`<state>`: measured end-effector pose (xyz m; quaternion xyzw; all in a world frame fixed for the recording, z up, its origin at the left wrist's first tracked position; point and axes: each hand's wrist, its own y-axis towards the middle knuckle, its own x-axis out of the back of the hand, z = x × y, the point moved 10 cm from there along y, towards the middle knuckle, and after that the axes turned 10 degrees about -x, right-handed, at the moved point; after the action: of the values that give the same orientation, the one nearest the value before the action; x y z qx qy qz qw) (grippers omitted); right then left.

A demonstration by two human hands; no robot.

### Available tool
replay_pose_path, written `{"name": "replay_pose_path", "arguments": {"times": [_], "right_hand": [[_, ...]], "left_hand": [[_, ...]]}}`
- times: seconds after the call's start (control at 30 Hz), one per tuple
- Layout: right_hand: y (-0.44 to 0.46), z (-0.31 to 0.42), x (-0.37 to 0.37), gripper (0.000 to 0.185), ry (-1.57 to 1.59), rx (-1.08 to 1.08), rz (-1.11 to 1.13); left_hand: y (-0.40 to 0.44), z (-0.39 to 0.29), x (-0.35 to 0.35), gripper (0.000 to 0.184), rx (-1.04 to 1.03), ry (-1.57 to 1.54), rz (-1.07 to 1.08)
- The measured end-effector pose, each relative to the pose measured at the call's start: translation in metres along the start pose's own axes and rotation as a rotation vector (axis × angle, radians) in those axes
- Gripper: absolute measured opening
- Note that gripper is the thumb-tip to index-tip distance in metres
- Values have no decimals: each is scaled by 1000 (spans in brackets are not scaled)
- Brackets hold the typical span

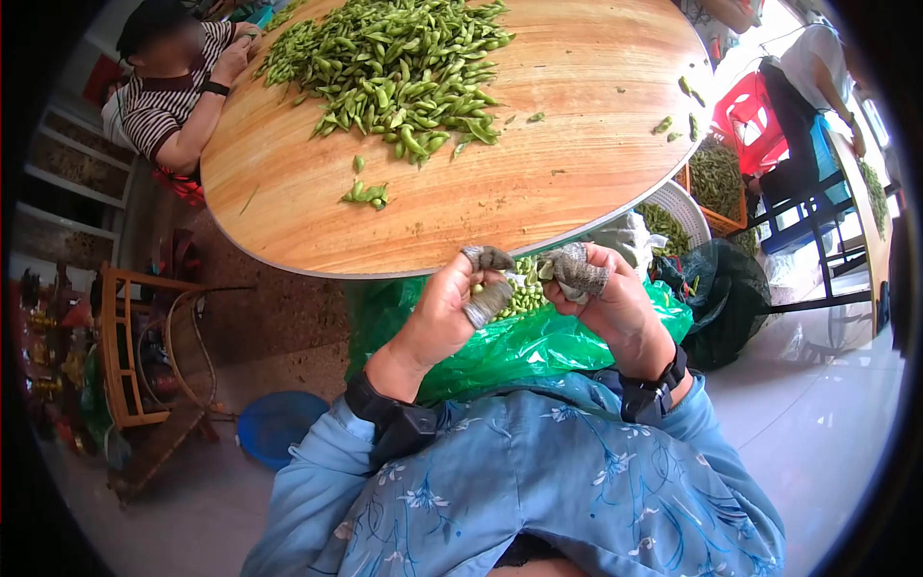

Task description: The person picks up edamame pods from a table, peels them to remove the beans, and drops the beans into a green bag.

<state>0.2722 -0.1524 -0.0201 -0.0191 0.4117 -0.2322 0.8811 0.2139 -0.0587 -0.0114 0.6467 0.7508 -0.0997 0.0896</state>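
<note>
My left hand is held over the front edge of the table, its thumb and index finger wrapped in worn grey cloth covers and curled toward each other. A small bit of green shows between those fingers, too small to name. Facing it, my right hand, with similar finger covers, pinches a green bean pod at its fingertips. Below both hands, shelled green beans lie in a green plastic bag spread over my lap. A large heap of green bean pods covers the table's far side.
The round wooden table carries a small cluster of pods near me. Another person sits at the far left. A white basket and an orange crate stand at right; a blue basin sits on the floor at left.
</note>
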Motion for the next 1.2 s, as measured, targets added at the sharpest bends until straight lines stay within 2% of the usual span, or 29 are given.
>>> {"name": "replay_pose_path", "arguments": {"times": [0.03,0.07,0.1,0.13,0.2,0.27,0.33,0.37,0.43,0.57,0.63,0.67,0.7,0.73,0.77,0.8,0.87,1.0,1.07,1.1,1.17,1.2], "right_hand": [[0,-7,7,55,1,-34,-60],[1,-8,8,55,1,-34,-60],[2,-11,10,55,11,-48,-71],[2,-13,12,55,21,-61,-82],[0,-8,16,48,30,-19,-87],[-3,-1,18,42,39,21,-92],[-5,4,21,18,-5,4,-162],[-5,2,23,18,-1,-5,-171],[-5,2,22,18,-1,0,-161],[-5,-1,21,20,37,-4,-137],[-4,-4,22,21,60,-5,-120],[-3,-6,21,21,81,-7,-102],[-3,-6,19,21,81,-6,-102],[-3,-8,17,32,59,-27,-107],[-2,-10,14,46,36,-47,-113],[-2,-10,11,46,36,-48,-113],[-1,-14,10,38,86,-86,-142],[1,-10,4,26,1,-107,-95],[-1,4,8,16,-243,20,-212],[-3,6,6,16,-243,20,-211],[-5,6,0,17,-335,-10,-208],[-6,5,1,17,-335,-11,-208]], "left_hand": [[4,-7,-9,22,-130,86,54],[4,-17,-17,23,-260,171,108],[2,-1,-14,24,-8,78,95],[2,-1,-10,24,-7,76,95],[2,13,-11,26,134,-473,61],[1,13,-11,27,131,-508,64],[1,15,-5,27,160,-487,-13],[0,17,-5,27,160,-486,-15],[1,18,1,30,73,-352,-30],[1,21,8,29,38,-216,-44],[4,12,14,27,-96,249,-54],[3,10,12,27,-97,250,-53],[1,-5,1,26,-150,494,4],[0,-18,-10,25,-202,739,61],[1,-21,-16,28,-214,707,85],[3,-16,-15,28,-214,706,85],[7,-11,-14,25,-292,501,80],[9,-14,-14,23,-280,437,59],[6,-28,-14,21,-362,650,17],[6,-27,-13,21,-362,651,17],[0,-43,-22,19,-572,1011,24],[0,-44,-21,19,-572,1011,23]]}}
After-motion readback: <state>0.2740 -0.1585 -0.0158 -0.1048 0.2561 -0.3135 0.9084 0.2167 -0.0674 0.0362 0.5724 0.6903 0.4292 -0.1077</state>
